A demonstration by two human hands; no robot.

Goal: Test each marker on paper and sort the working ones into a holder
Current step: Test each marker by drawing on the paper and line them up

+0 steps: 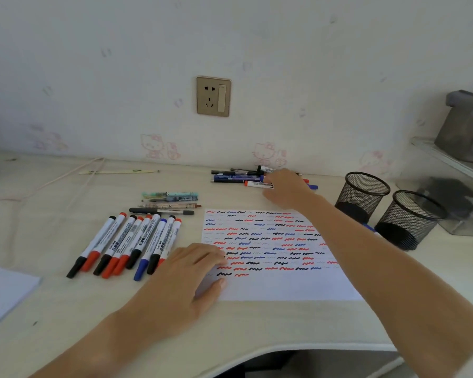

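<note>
My right hand [286, 186] closes its grip round a marker [257, 183] (light, stiff, slick), best held mid-barrel; my left hand [191, 271] lies flat on the paper [284, 285].

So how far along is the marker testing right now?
Done: the paper is nearly full of test squiggles, and a row of markers lies left of it. In hand: the right hand reaches into the far pile. Left: that pile, and both mesh holders look empty.

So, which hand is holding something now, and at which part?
The right hand grips a red-capped marker at its rear end, in the far pile. The left hand only presses the paper.
</note>
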